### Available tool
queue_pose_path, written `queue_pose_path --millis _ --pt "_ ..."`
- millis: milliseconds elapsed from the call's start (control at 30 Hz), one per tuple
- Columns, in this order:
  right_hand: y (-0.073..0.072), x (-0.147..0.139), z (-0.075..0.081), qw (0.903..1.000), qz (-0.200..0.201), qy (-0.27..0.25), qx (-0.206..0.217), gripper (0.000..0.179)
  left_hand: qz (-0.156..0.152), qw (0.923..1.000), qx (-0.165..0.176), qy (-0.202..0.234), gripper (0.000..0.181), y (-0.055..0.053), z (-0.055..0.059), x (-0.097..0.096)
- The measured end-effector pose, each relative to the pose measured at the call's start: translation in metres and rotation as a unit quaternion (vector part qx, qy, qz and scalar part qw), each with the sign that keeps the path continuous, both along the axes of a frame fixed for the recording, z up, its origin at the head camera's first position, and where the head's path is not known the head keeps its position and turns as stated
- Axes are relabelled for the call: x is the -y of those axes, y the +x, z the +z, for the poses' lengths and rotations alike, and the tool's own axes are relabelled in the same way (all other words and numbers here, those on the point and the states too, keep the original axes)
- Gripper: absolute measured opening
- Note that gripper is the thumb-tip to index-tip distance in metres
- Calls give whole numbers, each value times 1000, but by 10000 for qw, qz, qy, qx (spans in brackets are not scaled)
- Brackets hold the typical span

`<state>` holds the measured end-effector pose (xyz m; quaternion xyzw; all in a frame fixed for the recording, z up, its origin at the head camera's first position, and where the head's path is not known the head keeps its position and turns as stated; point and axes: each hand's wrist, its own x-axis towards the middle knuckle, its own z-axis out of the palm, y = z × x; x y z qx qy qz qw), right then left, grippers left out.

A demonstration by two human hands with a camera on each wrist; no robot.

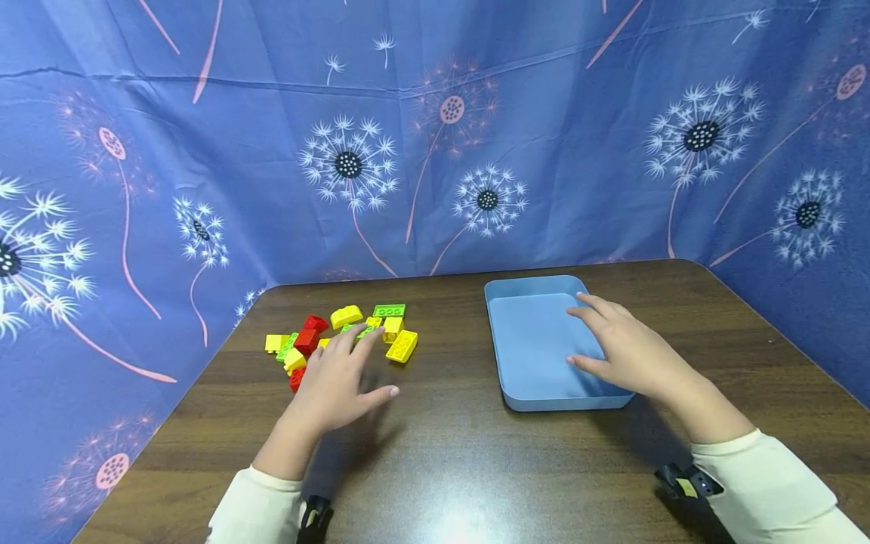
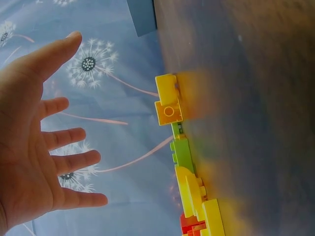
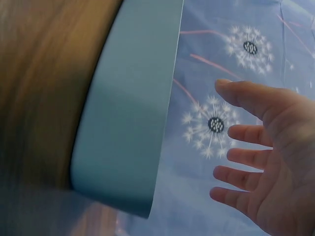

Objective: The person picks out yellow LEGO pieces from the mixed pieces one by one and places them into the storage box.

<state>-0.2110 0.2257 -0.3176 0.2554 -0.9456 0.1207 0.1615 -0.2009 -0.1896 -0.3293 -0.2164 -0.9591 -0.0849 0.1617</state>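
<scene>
My left hand (image 1: 336, 385) hovers over the near side of a loose pile of toy building bricks, fingers spread and holding nothing. In the pile are red bricks (image 1: 306, 341), yellow bricks (image 1: 402, 347) and green bricks (image 1: 390, 310); the hand hides some of them in the head view. The left wrist view shows the palm beside a yellow brick (image 2: 167, 89) and a green brick (image 2: 182, 154). Above the right side of a shallow blue tray (image 1: 537, 340) is my right hand (image 1: 628, 344), its fingers apart and nothing in them. From the right wrist, the tray's side wall (image 3: 128, 108) stands left of the fingers.
Everything lies on a dark brown wooden table (image 1: 442, 453). Behind it hangs a blue cloth (image 1: 421, 151) with a dandelion print. Dark devices are strapped at both wrists, such as the right wrist device (image 1: 688, 480).
</scene>
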Motion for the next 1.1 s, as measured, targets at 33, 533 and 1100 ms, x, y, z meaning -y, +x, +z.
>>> queue_pose_path --millis 33,533,1100 --pt "-1 -2 0 10000 -12 -28 1 67 -4 10000 0 10 87 0 0 0" --pt "-18 -22 -10 9987 -397 -284 129 67 29 9999 82 111 86 -16 -1 1" --pt "-28 -43 -17 9929 -694 -587 767 73 214 9987 217 405 85 -26 12 18"
